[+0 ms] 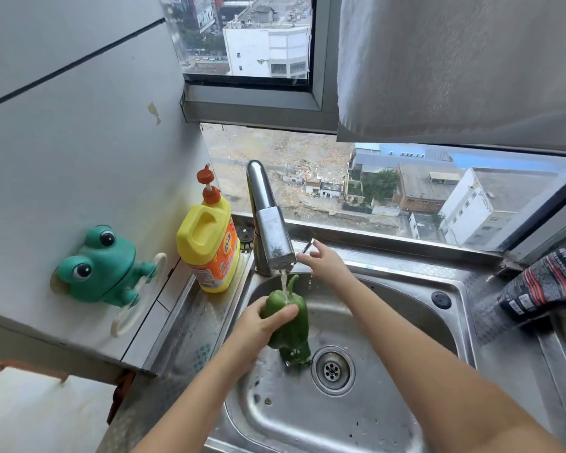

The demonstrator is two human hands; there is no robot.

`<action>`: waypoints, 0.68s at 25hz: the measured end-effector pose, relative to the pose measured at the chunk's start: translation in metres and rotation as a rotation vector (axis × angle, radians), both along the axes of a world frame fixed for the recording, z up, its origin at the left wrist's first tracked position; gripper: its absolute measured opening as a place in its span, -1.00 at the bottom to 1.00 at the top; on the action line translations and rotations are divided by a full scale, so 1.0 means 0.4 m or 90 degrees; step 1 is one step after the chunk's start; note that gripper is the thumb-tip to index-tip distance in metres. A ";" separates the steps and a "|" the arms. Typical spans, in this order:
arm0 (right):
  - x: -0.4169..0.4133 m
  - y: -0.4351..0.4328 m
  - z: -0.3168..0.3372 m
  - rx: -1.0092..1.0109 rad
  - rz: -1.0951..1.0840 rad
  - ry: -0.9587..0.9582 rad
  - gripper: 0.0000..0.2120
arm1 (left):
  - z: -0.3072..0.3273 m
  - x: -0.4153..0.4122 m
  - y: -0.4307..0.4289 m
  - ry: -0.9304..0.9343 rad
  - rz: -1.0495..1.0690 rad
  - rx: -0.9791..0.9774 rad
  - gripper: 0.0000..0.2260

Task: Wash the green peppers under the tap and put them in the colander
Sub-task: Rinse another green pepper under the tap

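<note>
Landmark: the tap, a steel spout at the back rim of the sink, with a thin stream running from its mouth.
Step in hand: rinsing, judged from the pepper sitting in the stream.
Green pepper: directly under the tap's mouth, stem up, its lower end hanging low over the basin floor; water strikes its shoulder.
Left hand: below and in front of the tap, fingers and thumb wrapped round the pepper's upper half, carrying it.
Right hand: just right of the tap's mouth, fingers loosely spread, holding nothing, fingertips at the small lever projecting from the tap's side; actual contact cannot be told.
Drain: below and right of the tap, just beside the pepper's lower end.
Colander: none in view; its place is unknown.
Next move, as judged: turn the pepper in the stream so every face is wetted, probably rub it with the free hand, then find the colander outside this view.
Count, peppers: one seen; whether more wait elsewhere cannot be told.
Count, hands: two.
Count, taps: one; basins: one.
Count, detergent bottle: one, yellow, just left of the tap.
Count, frog holder: one, on the wall well left of the tap.
Count, dark packet: one, well right of the tap.
</note>
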State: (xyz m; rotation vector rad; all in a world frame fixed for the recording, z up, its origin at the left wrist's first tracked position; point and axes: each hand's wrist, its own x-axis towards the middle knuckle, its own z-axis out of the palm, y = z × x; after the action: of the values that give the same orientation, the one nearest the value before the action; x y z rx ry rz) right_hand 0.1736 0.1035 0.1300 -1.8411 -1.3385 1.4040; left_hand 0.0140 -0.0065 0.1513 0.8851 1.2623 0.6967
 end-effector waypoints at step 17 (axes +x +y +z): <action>-0.099 0.098 -0.006 0.147 0.076 -0.176 -0.59 | -0.029 -0.080 -0.017 0.075 -0.004 0.108 -0.45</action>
State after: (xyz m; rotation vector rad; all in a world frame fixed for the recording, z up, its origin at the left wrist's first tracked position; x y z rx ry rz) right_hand 0.1340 0.1429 0.1278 -1.8722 -1.6941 1.0245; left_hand -0.0181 -0.0134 0.1396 1.0817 1.3187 0.7631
